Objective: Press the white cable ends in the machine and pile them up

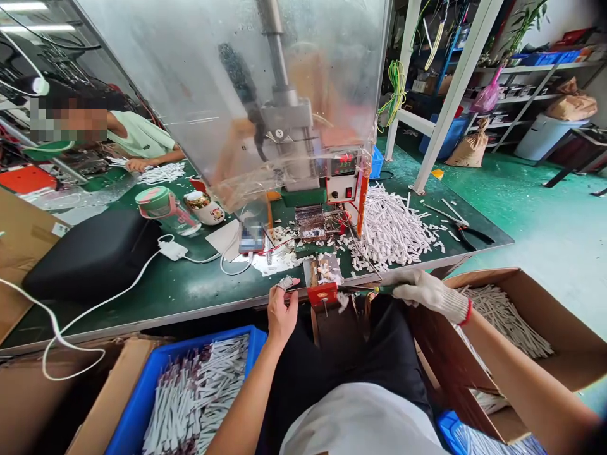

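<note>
— Seeing the R hand OK on your end?
— Yep, I've got it R of lower ctr, in a white knit glove w/ red cuff edge, fingers closed on the green handle end of a slim tool. Far end runs L to the red block; touching or just beside it, can't tell which.
— And the L hand?
— Bare, approx. lower ctr, just L of the red block. Thumb & fingers drawn close together, grey wrap on one finger; can't tell from my feed if anything's pinched there.
— Where's the red block exactly?
— Ctr of frame, a bit low, at the front edge of the green workbench. White scraps right behind it.
— Rest of the bench?
— Press upper ctr, control box w/ red digits on its R. Heap of white strips R of ctr, pliers w/ black grips farther R. Co-worker's hand upper L, near loose strips.
</note>
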### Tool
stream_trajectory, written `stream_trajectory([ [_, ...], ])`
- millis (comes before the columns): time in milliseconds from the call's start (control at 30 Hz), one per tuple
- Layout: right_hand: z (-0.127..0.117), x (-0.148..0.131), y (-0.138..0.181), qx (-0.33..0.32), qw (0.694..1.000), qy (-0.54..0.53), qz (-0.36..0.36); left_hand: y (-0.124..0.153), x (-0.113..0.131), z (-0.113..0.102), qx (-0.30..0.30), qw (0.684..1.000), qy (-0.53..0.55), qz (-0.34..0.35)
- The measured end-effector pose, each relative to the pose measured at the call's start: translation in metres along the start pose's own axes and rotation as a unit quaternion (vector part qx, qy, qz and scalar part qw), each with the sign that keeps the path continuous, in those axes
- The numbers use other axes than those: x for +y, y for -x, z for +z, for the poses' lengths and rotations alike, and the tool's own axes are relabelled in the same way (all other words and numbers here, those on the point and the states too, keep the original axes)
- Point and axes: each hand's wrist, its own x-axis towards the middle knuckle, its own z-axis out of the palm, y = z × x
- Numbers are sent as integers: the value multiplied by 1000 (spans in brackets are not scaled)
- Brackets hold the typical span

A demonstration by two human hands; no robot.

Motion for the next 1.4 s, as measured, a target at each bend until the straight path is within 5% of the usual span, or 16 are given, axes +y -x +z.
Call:
stream_trajectory([
  [100, 4, 0, 9, 34, 999, -19, -7, 2, 0, 3, 7, 999, -30, 35],
  [267, 24, -17, -23, 133, 991, -8, -12, 8, 6, 1, -48, 981, -100, 157],
  [467, 43, -8, 18, 83, 995, -42, 30, 18, 1, 5, -53, 970, -122, 204],
  [667, 50, 12, 35, 296, 955, 20, 25, 26, 2, 17, -24, 975, -108, 194],
  [833, 49, 16, 23, 165, 984, -53, 49, 27, 1, 19, -20, 975, -110, 192],
  [1000, 46, -8, -16, 273, 961, 36, 17, 27, 0, 20, -11, 974, -109, 196],
  [1100, 43, -12, -20, 251, 967, 51, 2, 27, -1, 20, -11, 975, -108, 195],
  [1233, 51, -1, 25, 147, 983, -97, 61, 24, -5, 20, -6, 974, -106, 198],
  [1400, 86, -19, 32, 226, 937, -256, 73, 24, -12, 20, -12, 982, -81, 168],
])
